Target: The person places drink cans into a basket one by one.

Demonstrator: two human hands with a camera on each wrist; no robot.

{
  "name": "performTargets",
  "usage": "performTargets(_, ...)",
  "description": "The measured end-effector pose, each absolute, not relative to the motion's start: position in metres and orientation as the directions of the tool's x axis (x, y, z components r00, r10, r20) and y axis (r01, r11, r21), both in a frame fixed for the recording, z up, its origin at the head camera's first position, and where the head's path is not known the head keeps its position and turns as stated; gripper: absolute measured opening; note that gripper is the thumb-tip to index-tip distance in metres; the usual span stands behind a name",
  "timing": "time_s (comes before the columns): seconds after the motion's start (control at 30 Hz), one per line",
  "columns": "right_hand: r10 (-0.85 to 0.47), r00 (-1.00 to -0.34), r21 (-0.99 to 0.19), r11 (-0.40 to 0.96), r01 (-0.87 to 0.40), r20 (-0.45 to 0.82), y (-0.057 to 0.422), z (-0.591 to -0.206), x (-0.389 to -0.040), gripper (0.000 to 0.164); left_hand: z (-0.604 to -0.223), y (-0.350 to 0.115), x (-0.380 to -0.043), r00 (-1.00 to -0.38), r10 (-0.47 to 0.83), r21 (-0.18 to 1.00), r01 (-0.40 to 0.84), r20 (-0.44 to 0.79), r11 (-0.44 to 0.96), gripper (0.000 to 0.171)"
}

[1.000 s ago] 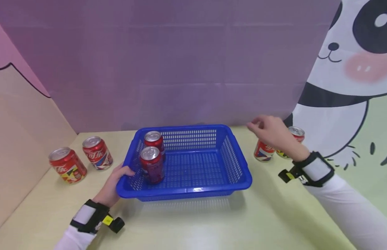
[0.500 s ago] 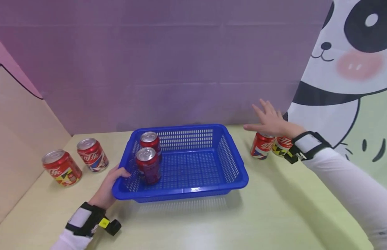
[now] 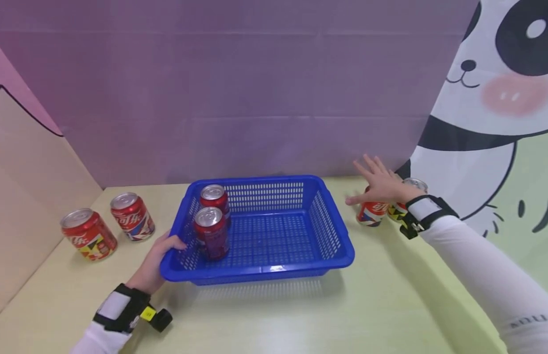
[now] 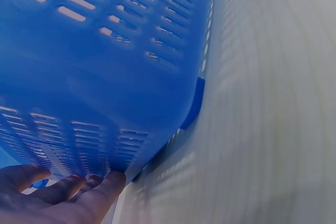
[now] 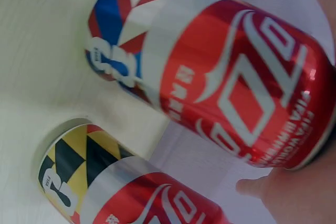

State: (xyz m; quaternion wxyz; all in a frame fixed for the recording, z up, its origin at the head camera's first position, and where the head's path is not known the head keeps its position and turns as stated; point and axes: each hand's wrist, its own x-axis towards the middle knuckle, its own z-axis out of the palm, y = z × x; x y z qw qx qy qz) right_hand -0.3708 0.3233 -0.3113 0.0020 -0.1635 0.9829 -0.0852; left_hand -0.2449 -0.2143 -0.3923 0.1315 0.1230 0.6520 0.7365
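Note:
A blue plastic basket stands on the table with two red soda cans upright at its left end. My left hand grips the basket's left side, its thumb over the rim; in the left wrist view its fingers lie against the slotted outer wall. At the right, my right hand is spread over a red can with a blue-and-white pattern, hiding its top. Thumb and fingers are straight and not closed round it. Just beside stands a can with a yellow-and-black pattern, partly behind the wrist.
Two more red cans, one with yellow at its base and one with blue and white, stand left of the basket. A purple sheet hangs behind the table. A panda-print sheet hangs at the right.
My right hand has gone from bent fingers to spread ones, rising a little and then lowering over the patterned can. The left hand keeps its grip on the basket, and the basket stays put.

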Motion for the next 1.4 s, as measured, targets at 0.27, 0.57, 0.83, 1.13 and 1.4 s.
performTargets(0.27, -0.377, -0.926, -0.182, 0.909, -0.374, 0.019, 0.322, -0.315, -0.374, 0.115, -0.392, -0.216, -0.243, -0.936, 0.352, 0.989, -0.029, 0.024, -0.145, 0.066)
performTargets(0.57, -0.367, -0.929, -0.221, 0.911, -0.348, -0.05, 0.314, -0.309, -0.377, 0.084, -0.391, -0.216, -0.243, -0.936, 0.349, 0.989, -0.011, 0.042, -0.149, 0.064)
performTargets(0.83, -0.304, -0.94, -0.189, 0.943, -0.274, -0.157, 0.312, -0.305, -0.38, 0.036, -0.39, -0.215, -0.242, -0.943, 0.332, 0.99, -0.045, 0.001, -0.132, 0.067)
performTargets(1.13, -0.285, -0.94, -0.176, 0.951, -0.252, -0.191, 0.311, -0.302, -0.379, 0.032, -0.391, -0.214, -0.241, -0.941, 0.338, 0.988, -0.018, 0.035, -0.152, 0.064)
performTargets(1.4, -0.271, -0.938, -0.166, 0.957, -0.238, -0.215, 0.313, -0.304, -0.378, 0.033, -0.39, -0.213, -0.241, -0.94, 0.341, 0.991, -0.047, -0.002, -0.123, 0.069)
